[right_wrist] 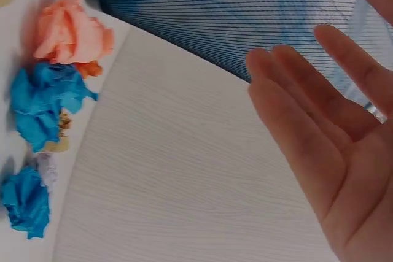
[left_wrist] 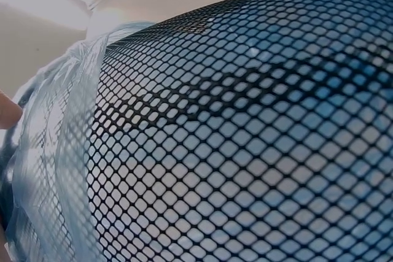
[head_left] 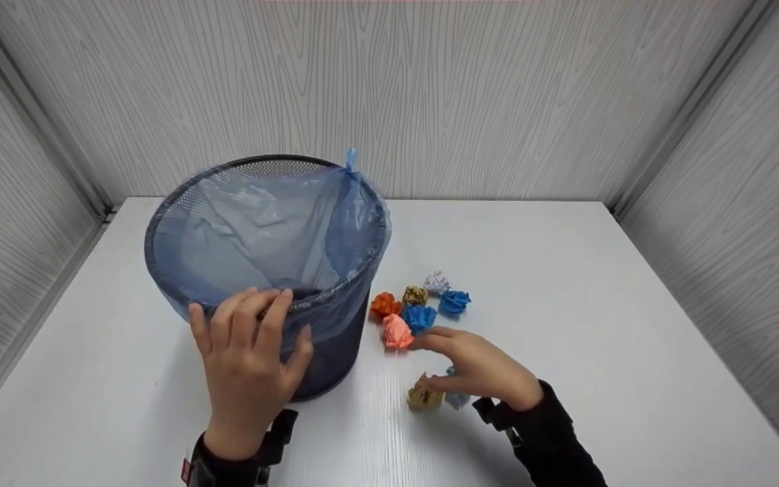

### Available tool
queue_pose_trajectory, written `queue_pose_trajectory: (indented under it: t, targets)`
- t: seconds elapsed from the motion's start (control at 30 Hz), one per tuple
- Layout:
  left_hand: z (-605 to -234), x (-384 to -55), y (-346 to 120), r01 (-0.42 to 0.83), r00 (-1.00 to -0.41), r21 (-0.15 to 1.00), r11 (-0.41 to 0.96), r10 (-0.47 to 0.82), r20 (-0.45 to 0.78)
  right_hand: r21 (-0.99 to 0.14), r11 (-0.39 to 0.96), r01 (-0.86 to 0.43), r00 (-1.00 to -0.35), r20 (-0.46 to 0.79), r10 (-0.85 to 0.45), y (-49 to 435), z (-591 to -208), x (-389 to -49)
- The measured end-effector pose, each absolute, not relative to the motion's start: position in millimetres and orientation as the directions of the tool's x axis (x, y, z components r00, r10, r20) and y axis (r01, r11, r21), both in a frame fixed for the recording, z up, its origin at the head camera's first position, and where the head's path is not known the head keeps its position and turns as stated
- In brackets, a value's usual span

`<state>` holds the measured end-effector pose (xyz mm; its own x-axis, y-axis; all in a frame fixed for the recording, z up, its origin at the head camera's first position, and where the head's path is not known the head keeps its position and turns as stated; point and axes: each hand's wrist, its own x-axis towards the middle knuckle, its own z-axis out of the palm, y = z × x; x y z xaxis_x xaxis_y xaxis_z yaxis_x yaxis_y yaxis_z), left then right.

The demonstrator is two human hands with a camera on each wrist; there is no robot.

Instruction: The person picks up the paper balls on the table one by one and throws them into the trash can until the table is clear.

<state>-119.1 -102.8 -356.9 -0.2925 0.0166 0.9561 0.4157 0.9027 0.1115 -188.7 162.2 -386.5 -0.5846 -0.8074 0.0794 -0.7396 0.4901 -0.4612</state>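
Your left hand (head_left: 246, 365) grips the rim (head_left: 149, 243) of the mesh wastebasket (head_left: 335, 355); your right hand (head_left: 487, 365), fingers (head_left: 439, 342) spread and empty, should pinch the nearer tan paper ball (head_left: 422, 398).

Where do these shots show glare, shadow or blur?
Head view: soft shadow on the white table below the right hand, pale sheen on the blue bag; left wrist view: washed-out glare at upper left, blurred blue beyond the bin mesh; right wrist view: shadow left of the pink paper ball.
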Motion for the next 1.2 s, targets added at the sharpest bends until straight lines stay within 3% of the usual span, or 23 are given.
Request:
queue_pose_trajectory:
  t: [0.2, 0.47, 0.73, 1.2]
  targets:
    - [-356, -118, -105, 0.413, -0.298, 0.110, 0.904, 0.020, 0.954, -0.428, 0.607, -0.670, -0.582, -0.206, -0.787, 154, -409, -194]
    - [-356, -118, -105, 0.406, -0.300, 0.114, 0.907, 0.015, 0.954, -0.364, 0.684, -0.631, -0.601, -0.328, -0.729, 146, -426, -195]
    - [-355, -118, -102, 0.411, -0.283, 0.107, 0.906, 0.015, 0.959, -0.374, 0.690, -0.619, -0.602, -0.339, -0.723, 140, -439, -198]
    - [-357, -117, -103, 0.410, -0.309, 0.115, 0.905, 0.019, 0.951, -0.337, 0.607, -0.719, -0.587, -0.172, -0.791, 142, -442, -198]
